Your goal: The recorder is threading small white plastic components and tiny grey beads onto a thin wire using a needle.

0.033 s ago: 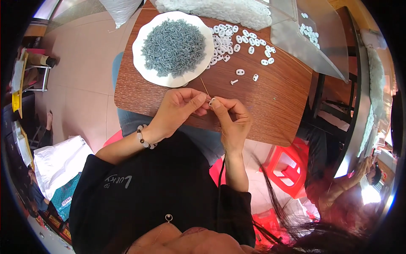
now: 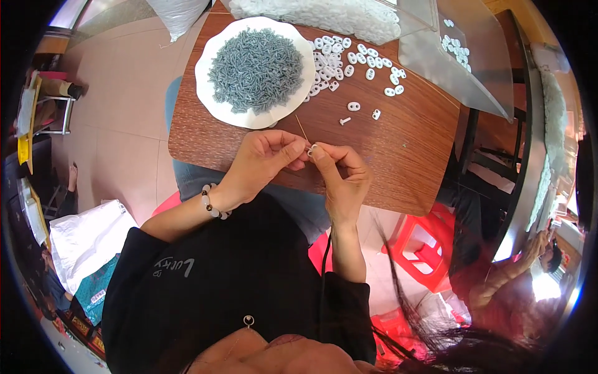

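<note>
My left hand [image 2: 265, 159] and my right hand [image 2: 342, 177] meet fingertip to fingertip over the near part of a brown wooden table [image 2: 405, 156]. The left hand pinches a thin pale stick [image 2: 301, 128] that points away toward the plate. The right hand pinches a small white plastic piece [image 2: 313, 148] against the stick's near end. A beaded bracelet sits on my left wrist. Beyond the hands, a white plate [image 2: 215, 100] holds a heap of small grey parts [image 2: 255, 65]. Several white oval two-hole pieces [image 2: 349, 59] lie scattered to its right.
A clear plastic sheet or bag [image 2: 461, 62] with a few white pieces covers the table's far right corner. A heap of white pieces [image 2: 324, 12] lies along the far edge. A red plastic stool [image 2: 423, 249] stands to the right below the table. White bags lie on the floor at left.
</note>
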Motion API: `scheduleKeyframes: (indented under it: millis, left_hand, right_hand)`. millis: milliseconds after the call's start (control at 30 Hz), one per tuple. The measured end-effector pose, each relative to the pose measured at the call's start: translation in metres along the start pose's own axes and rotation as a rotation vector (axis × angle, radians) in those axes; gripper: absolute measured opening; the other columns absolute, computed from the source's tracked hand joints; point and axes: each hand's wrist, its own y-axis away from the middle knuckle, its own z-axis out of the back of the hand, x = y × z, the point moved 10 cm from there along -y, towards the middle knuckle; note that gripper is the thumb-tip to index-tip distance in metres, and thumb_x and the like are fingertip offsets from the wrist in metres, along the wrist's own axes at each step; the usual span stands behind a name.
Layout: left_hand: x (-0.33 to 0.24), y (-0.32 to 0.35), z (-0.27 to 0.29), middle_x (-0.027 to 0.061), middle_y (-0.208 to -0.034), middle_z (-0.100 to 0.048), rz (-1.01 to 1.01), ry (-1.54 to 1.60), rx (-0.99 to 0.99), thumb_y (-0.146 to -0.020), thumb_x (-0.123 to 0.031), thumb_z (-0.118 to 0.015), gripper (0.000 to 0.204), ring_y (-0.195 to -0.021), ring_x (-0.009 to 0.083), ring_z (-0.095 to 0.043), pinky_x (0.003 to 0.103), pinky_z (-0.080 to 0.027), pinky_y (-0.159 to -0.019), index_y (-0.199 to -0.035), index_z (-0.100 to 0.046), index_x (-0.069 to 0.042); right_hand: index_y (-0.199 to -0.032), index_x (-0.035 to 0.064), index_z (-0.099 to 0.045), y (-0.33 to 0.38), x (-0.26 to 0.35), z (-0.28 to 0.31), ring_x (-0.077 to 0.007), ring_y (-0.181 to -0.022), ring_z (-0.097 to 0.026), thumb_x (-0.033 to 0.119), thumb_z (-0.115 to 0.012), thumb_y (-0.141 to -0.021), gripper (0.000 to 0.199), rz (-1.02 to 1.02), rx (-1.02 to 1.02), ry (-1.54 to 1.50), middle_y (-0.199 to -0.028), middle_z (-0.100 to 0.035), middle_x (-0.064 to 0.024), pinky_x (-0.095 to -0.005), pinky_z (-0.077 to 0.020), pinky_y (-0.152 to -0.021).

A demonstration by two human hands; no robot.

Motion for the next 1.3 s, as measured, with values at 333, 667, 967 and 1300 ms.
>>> scheduleKeyframes:
  millis: [333, 667, 967, 1300]
  left_hand:
    - [-0.018, 0.001, 0.004, 0.0047, -0.083, -0.067, -0.153, -0.248, -0.049, -0.088, -0.012, -0.065, 0.016, -0.072, 0.0078, -0.060, 0.022, -0.050, -0.068, -0.094, -0.067, 0.003]
    - [-0.012, -0.002, 0.007, 0.0055, -0.082, -0.068, -0.114, -0.192, -0.055, -0.087, -0.011, -0.067, 0.016, -0.071, 0.0074, -0.060, 0.021, -0.050, -0.066, -0.094, -0.069, 0.003]
    - [-0.011, -0.004, 0.006, 0.0058, -0.082, -0.068, -0.074, -0.025, -0.041, -0.088, -0.014, -0.066, 0.019, -0.071, 0.0081, -0.060, 0.022, -0.050, -0.068, -0.096, -0.068, 0.003]
    - [-0.007, -0.006, 0.000, 0.0078, -0.087, -0.067, 0.003, 0.159, 0.062, -0.095, -0.024, -0.056, 0.030, -0.076, 0.0118, -0.062, 0.024, -0.051, -0.070, -0.101, -0.067, 0.003]
  right_hand:
    - [-0.089, -0.0013, -0.069, 0.003, 0.004, -0.001, -0.0034, -0.069, -0.055, 0.005, -0.070, -0.084, 0.009, 0.077, 0.019, 0.172, -0.075, -0.066, -0.0011, -0.0175, -0.0423, -0.063]
    - [-0.089, -0.0018, -0.067, 0.006, 0.000, -0.004, -0.0038, -0.070, -0.055, 0.004, -0.068, -0.085, 0.007, 0.104, -0.036, 0.059, -0.078, -0.066, -0.0022, -0.0178, -0.0431, -0.064]
    - [-0.091, -0.0019, -0.067, 0.000, -0.001, -0.006, -0.0057, -0.072, -0.058, 0.002, -0.067, -0.085, 0.007, 0.083, -0.019, 0.015, -0.080, -0.067, -0.0034, -0.0184, -0.0448, -0.068]
    - [-0.092, -0.0011, -0.066, -0.003, -0.007, -0.001, -0.0082, -0.077, -0.061, 0.002, -0.067, -0.084, 0.008, 0.029, -0.038, -0.143, -0.085, -0.068, -0.0059, -0.0212, -0.0473, -0.074]
